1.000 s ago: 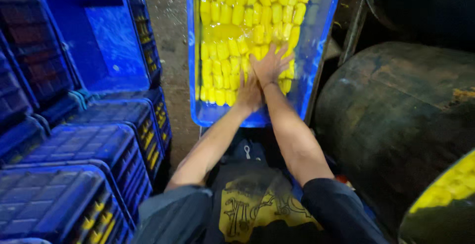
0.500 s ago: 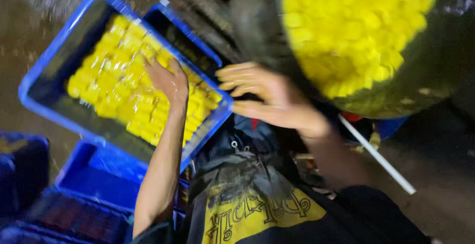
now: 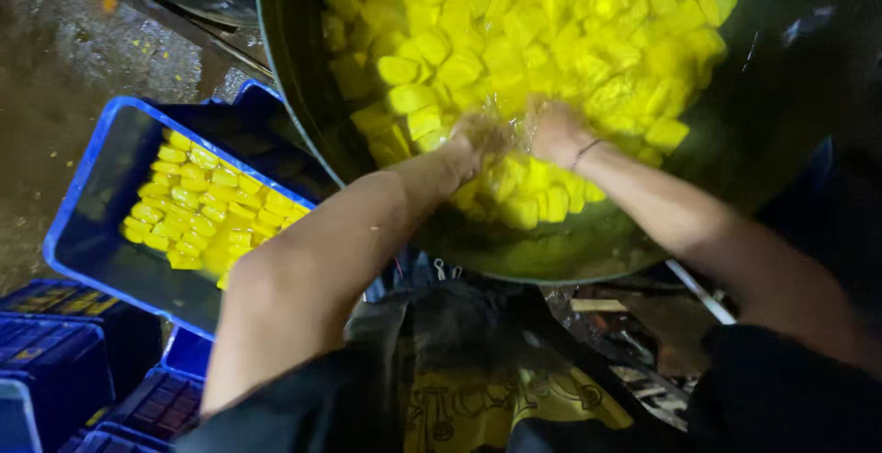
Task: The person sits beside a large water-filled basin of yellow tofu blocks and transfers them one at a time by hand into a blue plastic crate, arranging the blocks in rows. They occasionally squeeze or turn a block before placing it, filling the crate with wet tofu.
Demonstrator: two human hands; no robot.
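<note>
Both hands are down in a big dark round metal tub (image 3: 303,131) full of wet yellow chunks (image 3: 514,39). The left hand (image 3: 476,133) and the right hand (image 3: 551,130) sit close together among the chunks, partly under the splashing water, so I cannot tell if the fingers are spread or closed. It looks like the scooping step; a full scoop would need both hands cupped under the chunks. To the left, a blue plastic crate (image 3: 78,200) holds neat rows of yellow chunks. 2 or more dark blue crates (image 3: 55,352) sit stacked below it. No labels or signs show.
</note>
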